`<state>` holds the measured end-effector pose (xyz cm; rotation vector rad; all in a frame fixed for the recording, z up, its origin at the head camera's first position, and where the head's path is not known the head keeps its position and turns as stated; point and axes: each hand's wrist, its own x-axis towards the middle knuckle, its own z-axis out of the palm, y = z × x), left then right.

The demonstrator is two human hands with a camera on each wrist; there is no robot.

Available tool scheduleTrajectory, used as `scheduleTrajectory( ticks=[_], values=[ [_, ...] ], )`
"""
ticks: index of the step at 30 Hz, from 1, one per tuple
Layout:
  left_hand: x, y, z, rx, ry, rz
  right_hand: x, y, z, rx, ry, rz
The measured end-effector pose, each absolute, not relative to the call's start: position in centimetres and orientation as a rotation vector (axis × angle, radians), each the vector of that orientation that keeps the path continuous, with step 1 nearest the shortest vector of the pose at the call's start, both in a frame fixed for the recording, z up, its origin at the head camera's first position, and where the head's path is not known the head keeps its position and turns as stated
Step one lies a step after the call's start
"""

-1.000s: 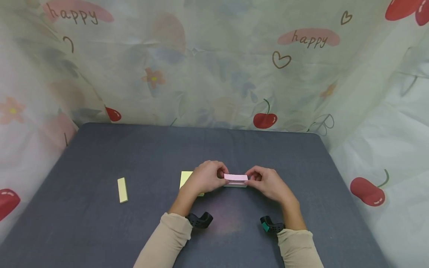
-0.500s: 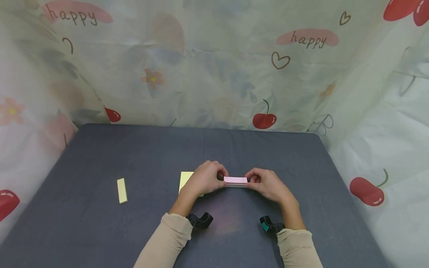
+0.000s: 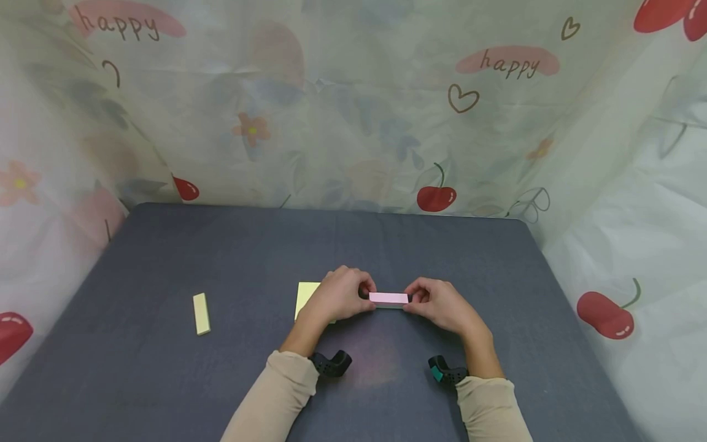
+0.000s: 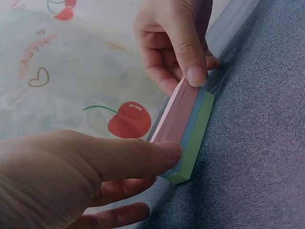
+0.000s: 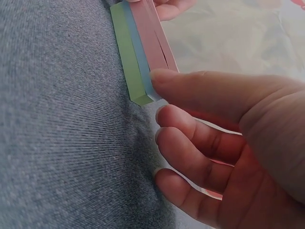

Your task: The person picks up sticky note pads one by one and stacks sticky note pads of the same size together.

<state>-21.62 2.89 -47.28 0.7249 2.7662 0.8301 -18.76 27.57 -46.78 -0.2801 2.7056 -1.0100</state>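
Note:
A pink sticky note pad (image 3: 388,298) lies on top of a narrow stack. Beneath it come a thin blue pad (image 4: 190,126) and a green pad (image 5: 125,52), which is lowest, on the dark cloth. My left hand (image 3: 340,293) pinches the stack's left end, its thumb (image 4: 167,149) along the near side. At the right end my right hand (image 3: 444,302) does the same, with thumb (image 5: 167,78) on the near face and the lower fingers loosely curled below. Narrow gaps show between some of the pink sheets. The far side of the stack is hidden.
A square yellow sticky note pad (image 3: 305,296) is partly covered by my left hand and wrist. Farther left lies a narrow pale yellow pad (image 3: 201,314). The dark table (image 3: 265,245) is bordered by a printed curtain (image 3: 353,123) at the back and sides.
The pink pad's raised far edge has come down, and it now sits flat and even on the stack. My right hand has lowered slightly; the left has stayed nearly still.

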Motion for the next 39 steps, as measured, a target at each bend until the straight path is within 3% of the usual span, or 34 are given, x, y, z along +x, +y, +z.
scheduleTrajectory(
  ticks=[39],
  values=[
    [-20.83, 3.74, -47.31, 0.763, 2.846, 0.587, -18.95, 27.04, -47.74, -0.344, 2.710, -0.930]
  ],
)
